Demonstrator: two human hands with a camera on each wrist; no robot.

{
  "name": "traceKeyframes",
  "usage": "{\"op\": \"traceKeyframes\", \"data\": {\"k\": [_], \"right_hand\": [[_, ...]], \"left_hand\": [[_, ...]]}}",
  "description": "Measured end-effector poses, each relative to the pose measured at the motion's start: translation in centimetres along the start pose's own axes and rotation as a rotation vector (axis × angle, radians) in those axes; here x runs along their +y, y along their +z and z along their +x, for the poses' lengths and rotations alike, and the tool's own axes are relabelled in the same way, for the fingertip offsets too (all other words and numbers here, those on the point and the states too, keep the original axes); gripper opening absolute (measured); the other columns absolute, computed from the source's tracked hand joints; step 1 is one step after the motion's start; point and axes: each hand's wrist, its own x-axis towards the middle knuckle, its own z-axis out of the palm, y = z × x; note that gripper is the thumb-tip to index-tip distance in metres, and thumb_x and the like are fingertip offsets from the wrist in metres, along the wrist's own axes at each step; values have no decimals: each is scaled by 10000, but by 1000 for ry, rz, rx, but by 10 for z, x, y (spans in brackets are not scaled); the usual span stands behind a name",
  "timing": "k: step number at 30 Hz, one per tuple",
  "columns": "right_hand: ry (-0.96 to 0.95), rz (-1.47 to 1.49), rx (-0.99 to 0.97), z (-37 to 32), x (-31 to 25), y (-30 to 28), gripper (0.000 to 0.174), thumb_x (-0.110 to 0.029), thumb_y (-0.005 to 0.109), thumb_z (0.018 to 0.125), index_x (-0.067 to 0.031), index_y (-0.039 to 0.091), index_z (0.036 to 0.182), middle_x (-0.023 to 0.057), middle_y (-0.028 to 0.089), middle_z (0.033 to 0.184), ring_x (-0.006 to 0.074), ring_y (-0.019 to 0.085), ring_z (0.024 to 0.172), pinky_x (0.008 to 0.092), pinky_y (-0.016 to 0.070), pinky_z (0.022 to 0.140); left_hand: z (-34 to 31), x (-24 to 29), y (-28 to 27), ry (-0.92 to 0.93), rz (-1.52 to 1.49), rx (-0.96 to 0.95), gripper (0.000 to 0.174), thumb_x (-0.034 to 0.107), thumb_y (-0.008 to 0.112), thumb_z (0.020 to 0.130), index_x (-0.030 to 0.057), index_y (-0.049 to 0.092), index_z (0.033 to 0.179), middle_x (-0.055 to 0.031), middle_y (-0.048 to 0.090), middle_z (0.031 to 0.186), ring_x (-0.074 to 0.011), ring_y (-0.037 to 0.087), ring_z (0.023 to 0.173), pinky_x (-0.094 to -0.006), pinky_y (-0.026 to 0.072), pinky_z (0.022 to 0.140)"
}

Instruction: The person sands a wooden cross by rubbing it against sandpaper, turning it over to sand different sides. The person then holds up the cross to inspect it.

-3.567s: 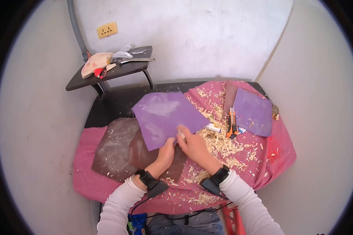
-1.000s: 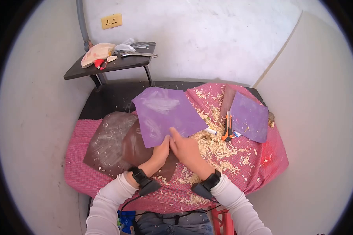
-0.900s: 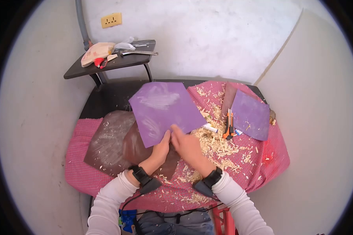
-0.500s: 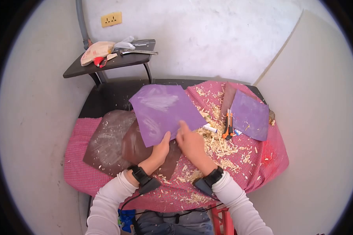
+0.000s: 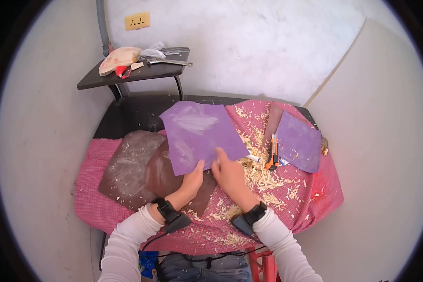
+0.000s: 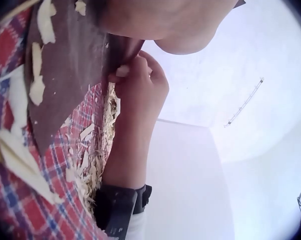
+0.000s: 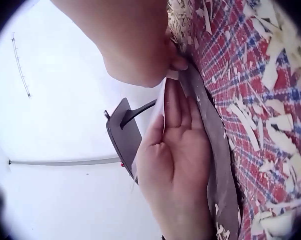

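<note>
While left hand grips purple sheet by near edge, right hand pinches small pale piece against it; sheet over table's middle, toward far edge; cutter nearer right edge.

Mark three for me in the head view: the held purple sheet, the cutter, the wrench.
Held purple sheet (image 5: 199, 134): head view, middle of its upper face.
Cutter (image 5: 272, 153): head view, middle of its body.
Wrench (image 5: 169, 62): head view, middle of its shaft.
</note>
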Motion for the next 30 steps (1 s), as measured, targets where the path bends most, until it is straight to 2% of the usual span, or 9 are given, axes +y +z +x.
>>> {"op": "traceKeyframes", "data": {"k": [3,6,11,14,17,21,24,27,30], "right_hand": [[-43,125,-33,-3,-13,1,363,-237,571,883,-75,521,1204,162,605,597,366,616,568,461,479,541],[75,149,7,5,10,8,358,-237,570,882,-84,524,1203,168,613,613,367,621,580,466,482,551],[50,60,-3,-4,-9,0,343,-244,585,866,-73,539,1160,151,618,616,365,630,597,453,493,572],[-11,237,-35,-3,-17,-2,277,-200,580,860,-49,544,1089,144,623,617,343,639,588,429,500,565],[213,313,-14,12,12,-7,221,-175,578,854,-51,540,1033,141,630,621,312,652,583,404,505,562],[220,416,-100,0,-11,-10,204,-168,580,849,-55,527,1010,145,631,634,305,660,604,380,511,585],[77,346,-110,-6,-25,-5,204,-162,575,846,-56,526,1012,165,633,672,328,657,638,390,508,600],[166,300,-46,4,-7,-9,185,-167,556,858,-59,526,1005,171,628,684,337,647,642,405,490,582],[215,341,-55,6,1,-10,170,-176,544,872,-57,525,991,175,620,659,350,639,627,417,483,570]], "left_hand": [[4,3,-9,-198,-18,-79,384,179,496,957,-34,474,1276,-116,523,1259,-210,490,1141,-326,370,998],[14,-26,-8,-33,-70,0,322,153,495,954,-14,506,1229,-72,543,1176,-154,520,1065,-286,427,929],[1,1,-3,-90,8,-16,371,189,514,951,-34,489,1246,-105,540,1215,-200,502,1110,-324,391,966],[7,-13,-7,-74,-32,-21,379,198,513,950,-35,488,1249,-111,540,1219,-203,502,1117,-325,390,967],[0,-7,-3,-52,30,18,363,199,503,952,-32,497,1231,-106,546,1193,-198,507,1097,-329,395,957],[2,-6,-5,-71,32,-4,355,193,507,947,-31,502,1223,-102,550,1177,-194,508,1089,-328,394,955],[4,0,-11,-288,-56,-95,371,198,511,945,-37,494,1232,-109,542,1196,-205,499,1109,-330,378,975],[8,-19,-6,-30,-46,-15,316,199,495,951,-21,533,1175,-93,571,1120,-181,529,1029,-317,418,901],[0,-9,1,-31,19,33,283,192,497,952,-13,545,1141,-77,575,1083,-168,531,989,-314,428,869]]}}
